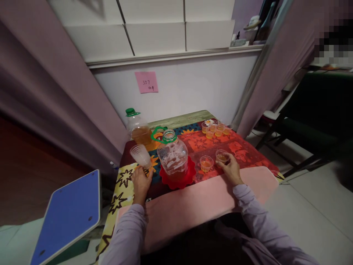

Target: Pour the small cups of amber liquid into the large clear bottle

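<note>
My left hand (140, 182) grips the base of a stack of clear plastic cups (140, 154), tilted up and to the left. My right hand (231, 170) holds a small clear cup of amber liquid (222, 156) standing on the patterned tablecloth (242, 149). A second filled small cup (206, 163) stands just left of it. Between my hands an open clear jug with a green neck ring (172, 156) sits on a red flower-shaped mat (190, 176), with a little amber liquid at its bottom.
A capped bottle of amber liquid (138, 129) stands behind the jug at the back left. Several filled small cups (215, 129) cluster at the far right corner. A pink cloth (193, 206) covers the near edge. A blue board (68, 213) leans at left; a dark chair (303, 121) stands at right.
</note>
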`<act>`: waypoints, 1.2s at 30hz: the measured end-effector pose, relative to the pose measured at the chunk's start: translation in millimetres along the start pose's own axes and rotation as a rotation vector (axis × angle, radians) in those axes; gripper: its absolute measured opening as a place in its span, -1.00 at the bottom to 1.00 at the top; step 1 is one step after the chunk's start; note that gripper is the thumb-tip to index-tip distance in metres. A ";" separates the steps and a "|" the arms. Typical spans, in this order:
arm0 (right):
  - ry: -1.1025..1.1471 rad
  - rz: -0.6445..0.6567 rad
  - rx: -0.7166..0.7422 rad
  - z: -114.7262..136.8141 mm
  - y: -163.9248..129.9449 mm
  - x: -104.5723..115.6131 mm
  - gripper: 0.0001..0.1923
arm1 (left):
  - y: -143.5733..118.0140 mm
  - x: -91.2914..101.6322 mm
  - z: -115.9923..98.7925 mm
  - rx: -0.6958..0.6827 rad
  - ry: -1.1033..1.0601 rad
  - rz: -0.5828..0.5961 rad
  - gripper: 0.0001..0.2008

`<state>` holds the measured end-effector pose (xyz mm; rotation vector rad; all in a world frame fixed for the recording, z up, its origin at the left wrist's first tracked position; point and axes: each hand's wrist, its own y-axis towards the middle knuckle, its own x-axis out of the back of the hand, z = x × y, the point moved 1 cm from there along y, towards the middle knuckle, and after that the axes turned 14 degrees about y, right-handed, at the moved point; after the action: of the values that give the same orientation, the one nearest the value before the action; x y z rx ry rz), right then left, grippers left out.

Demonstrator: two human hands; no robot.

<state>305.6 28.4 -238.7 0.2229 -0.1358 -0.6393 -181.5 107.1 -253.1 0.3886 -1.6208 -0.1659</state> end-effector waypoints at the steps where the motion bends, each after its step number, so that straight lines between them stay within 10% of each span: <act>1: -0.007 -0.004 0.038 5.1 0.3 0.5 -0.30 | -0.1 -0.7 0.3 0.001 -0.003 -0.001 -0.45; 15: -0.459 0.222 0.594 55.6 -7.6 -2.7 -0.37 | -2.2 -7.0 1.5 0.003 -0.035 -0.011 -0.43; 31: -0.658 0.208 0.859 76.8 -7.3 -6.9 -0.36 | -2.8 -5.7 0.6 0.005 -0.059 -0.018 -0.46; 36: -0.593 0.173 0.713 67.9 -3.6 -8.0 -0.39 | -3.0 -5.0 1.0 0.008 -0.064 -0.013 -0.45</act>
<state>284.0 19.3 -174.3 0.6959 -0.9511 -0.4472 -181.8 105.9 -258.9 0.4029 -1.6825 -0.1834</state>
